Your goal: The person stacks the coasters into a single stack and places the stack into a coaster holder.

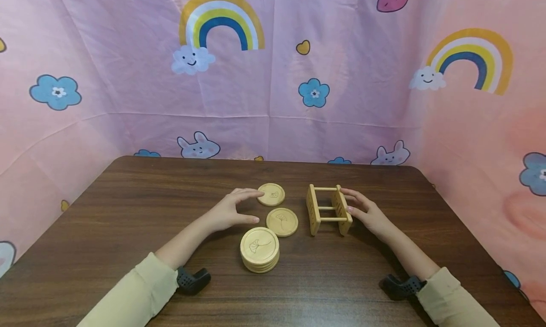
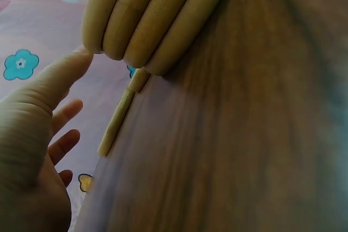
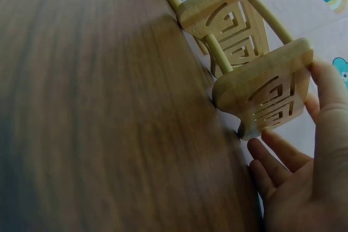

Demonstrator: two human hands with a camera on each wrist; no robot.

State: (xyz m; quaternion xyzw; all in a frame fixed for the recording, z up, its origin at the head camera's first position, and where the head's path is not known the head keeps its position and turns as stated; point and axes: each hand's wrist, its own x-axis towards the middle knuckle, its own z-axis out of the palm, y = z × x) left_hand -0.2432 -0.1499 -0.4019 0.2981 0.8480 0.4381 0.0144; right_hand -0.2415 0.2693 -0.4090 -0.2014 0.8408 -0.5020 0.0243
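My left hand (image 1: 228, 211) is spread with thumb and fingers apart. Its fingertips reach the left edge of a round wooden coaster (image 1: 271, 195), while the thumb points toward a second flat coaster (image 1: 282, 222). Nearer me stands a stack of several coasters (image 1: 259, 250), the top one engraved with a ginkgo leaf; the left wrist view shows the stack's edges (image 2: 147, 20) beyond the thumb. On the right, a wooden coaster rack (image 1: 327, 211) with two cut-out side panels joined by rods stands on the table. My right hand (image 1: 370, 216) touches its right panel (image 3: 277, 93) with extended fingers.
The dark wood table (image 1: 128, 213) has rounded far corners. A pink printed cloth (image 1: 273, 80) hangs behind it and along both sides. Black wrist cameras (image 1: 193, 280) sit at both cuffs. The stack's near coaster overlaps the second flat coaster in the head view.
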